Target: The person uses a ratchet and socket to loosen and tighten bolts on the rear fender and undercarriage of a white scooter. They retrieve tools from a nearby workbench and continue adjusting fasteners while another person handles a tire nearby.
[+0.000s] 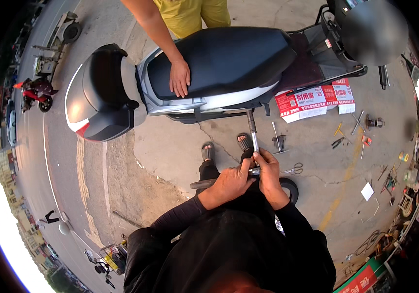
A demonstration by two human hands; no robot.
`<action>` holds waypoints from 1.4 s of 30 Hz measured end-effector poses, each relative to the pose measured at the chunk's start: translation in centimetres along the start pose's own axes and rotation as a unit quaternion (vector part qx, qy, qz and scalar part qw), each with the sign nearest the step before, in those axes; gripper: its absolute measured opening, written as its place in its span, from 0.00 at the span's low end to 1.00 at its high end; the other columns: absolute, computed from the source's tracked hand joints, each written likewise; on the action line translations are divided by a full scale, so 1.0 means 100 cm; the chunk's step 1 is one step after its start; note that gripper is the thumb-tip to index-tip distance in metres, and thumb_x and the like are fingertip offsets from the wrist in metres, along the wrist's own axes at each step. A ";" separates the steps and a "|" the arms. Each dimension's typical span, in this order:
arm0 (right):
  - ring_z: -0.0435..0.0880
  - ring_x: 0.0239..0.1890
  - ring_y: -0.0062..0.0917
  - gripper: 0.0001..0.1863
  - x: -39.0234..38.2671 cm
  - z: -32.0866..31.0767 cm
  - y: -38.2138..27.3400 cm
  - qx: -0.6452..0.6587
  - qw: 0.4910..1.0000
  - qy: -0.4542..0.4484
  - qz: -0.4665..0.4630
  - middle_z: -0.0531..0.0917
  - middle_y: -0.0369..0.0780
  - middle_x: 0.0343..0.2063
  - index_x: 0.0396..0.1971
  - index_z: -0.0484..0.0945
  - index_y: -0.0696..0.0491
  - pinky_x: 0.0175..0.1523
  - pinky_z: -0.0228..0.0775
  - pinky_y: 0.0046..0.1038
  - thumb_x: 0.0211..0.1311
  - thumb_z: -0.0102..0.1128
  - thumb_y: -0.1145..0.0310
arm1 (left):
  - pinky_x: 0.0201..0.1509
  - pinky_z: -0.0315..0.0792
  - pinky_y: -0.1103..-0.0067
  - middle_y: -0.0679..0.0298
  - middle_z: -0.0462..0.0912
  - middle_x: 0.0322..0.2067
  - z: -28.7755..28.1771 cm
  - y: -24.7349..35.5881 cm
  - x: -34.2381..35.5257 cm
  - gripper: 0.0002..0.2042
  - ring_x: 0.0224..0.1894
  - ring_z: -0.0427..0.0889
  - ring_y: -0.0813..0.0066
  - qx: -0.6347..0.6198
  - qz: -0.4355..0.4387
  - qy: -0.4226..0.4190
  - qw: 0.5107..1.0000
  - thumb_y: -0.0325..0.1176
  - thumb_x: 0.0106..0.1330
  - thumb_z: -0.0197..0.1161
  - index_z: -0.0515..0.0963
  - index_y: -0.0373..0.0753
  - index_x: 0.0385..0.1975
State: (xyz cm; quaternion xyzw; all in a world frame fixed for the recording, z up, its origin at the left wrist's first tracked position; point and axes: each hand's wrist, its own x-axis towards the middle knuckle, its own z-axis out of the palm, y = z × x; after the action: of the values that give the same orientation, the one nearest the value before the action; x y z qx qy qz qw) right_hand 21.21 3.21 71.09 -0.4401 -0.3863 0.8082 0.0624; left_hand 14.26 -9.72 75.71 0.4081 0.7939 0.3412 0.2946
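Note:
My left hand (pixel 229 185) is closed round a dark-handled metal tool (pixel 202 184) whose grip sticks out to the left. Against it my right hand (pixel 270 178) pinches a shiny metal rod with a dark ridged end (pixel 252 123), pointing away toward the scooter. The hands meet in front of my body, and the fingers hide where the two tools come together. Beyond them stands a white scooter with a long black seat (pixel 229 58) and a black-and-silver top box (pixel 104 93). Another person's hand (pixel 179 79) rests flat on the rear of the seat.
Red-and-white cardboard (pixel 312 101) lies beside the scooter. Pliers (pixel 337 142), a yellow T-shaped tool (pixel 338 129), a cross wrench (pixel 357 122) and a white paper (pixel 367 191) lie on the concrete to the right. Scissors-like handles (pixel 296 168) show just right of my hands.

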 end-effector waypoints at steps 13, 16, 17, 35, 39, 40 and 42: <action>0.76 0.24 0.14 0.15 0.054 -0.078 0.236 0.052 0.970 0.208 0.117 0.82 0.34 0.27 0.44 0.80 0.61 0.31 0.68 0.19 0.59 0.67 0.69 | 0.36 0.73 0.59 0.54 0.79 0.30 0.093 -0.202 -0.061 0.12 0.34 0.81 0.50 0.044 -0.087 -0.340 0.935 0.39 0.66 0.59 0.70 0.37 0.38; 0.76 0.25 0.14 0.16 0.085 -0.086 0.284 0.065 0.969 0.176 0.159 0.81 0.33 0.27 0.46 0.79 0.62 0.33 0.68 0.20 0.60 0.65 0.71 | 0.36 0.74 0.60 0.55 0.80 0.31 0.121 -0.234 -0.059 0.11 0.34 0.81 0.51 0.111 -0.124 -0.337 0.927 0.38 0.67 0.59 0.70 0.38 0.38; 0.76 0.26 0.14 0.17 0.095 -0.089 0.290 0.067 0.973 0.163 0.150 0.80 0.33 0.28 0.47 0.79 0.62 0.33 0.68 0.20 0.60 0.65 0.71 | 0.36 0.74 0.61 0.55 0.80 0.31 0.129 -0.243 -0.061 0.11 0.34 0.81 0.52 0.130 -0.139 -0.338 0.922 0.38 0.67 0.59 0.71 0.38 0.39; 0.73 0.19 0.13 0.16 0.372 -0.222 0.398 -0.068 0.995 0.064 0.017 0.77 0.32 0.20 0.44 0.80 0.64 0.25 0.63 0.18 0.59 0.64 0.69 | 0.34 0.77 0.70 0.54 0.83 0.28 0.324 -0.457 0.057 0.17 0.30 0.85 0.55 -0.025 -0.174 -0.213 0.961 0.35 0.60 0.67 0.76 0.36 0.47; 0.75 0.21 0.14 0.17 0.422 -0.226 0.408 -0.088 0.996 0.019 -0.019 0.78 0.32 0.21 0.45 0.79 0.64 0.27 0.65 0.18 0.60 0.64 0.69 | 0.35 0.77 0.69 0.52 0.83 0.28 0.332 -0.492 0.074 0.16 0.31 0.84 0.52 -0.004 -0.189 -0.202 0.961 0.34 0.61 0.66 0.75 0.35 0.47; 0.75 0.21 0.14 0.17 0.429 -0.226 0.408 -0.096 0.995 0.014 -0.024 0.78 0.32 0.21 0.45 0.79 0.64 0.28 0.65 0.18 0.59 0.64 0.69 | 0.34 0.77 0.69 0.52 0.83 0.28 0.332 -0.494 0.076 0.16 0.31 0.84 0.51 0.006 -0.183 -0.199 0.963 0.34 0.62 0.66 0.75 0.36 0.46; 0.75 0.22 0.14 0.17 0.442 -0.225 0.405 -0.091 0.995 -0.012 -0.039 0.78 0.32 0.21 0.43 0.80 0.64 0.29 0.66 0.19 0.59 0.65 0.67 | 0.33 0.76 0.69 0.51 0.82 0.26 0.333 -0.495 0.082 0.15 0.30 0.84 0.51 0.024 -0.179 -0.192 0.965 0.34 0.62 0.66 0.75 0.35 0.46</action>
State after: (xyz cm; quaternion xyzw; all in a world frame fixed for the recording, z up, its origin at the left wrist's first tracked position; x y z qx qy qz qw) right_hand 21.28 7.43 7.22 -0.4186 -0.4762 0.7718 0.0485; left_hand 12.91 -14.20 15.67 0.3244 0.7906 0.1793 0.4874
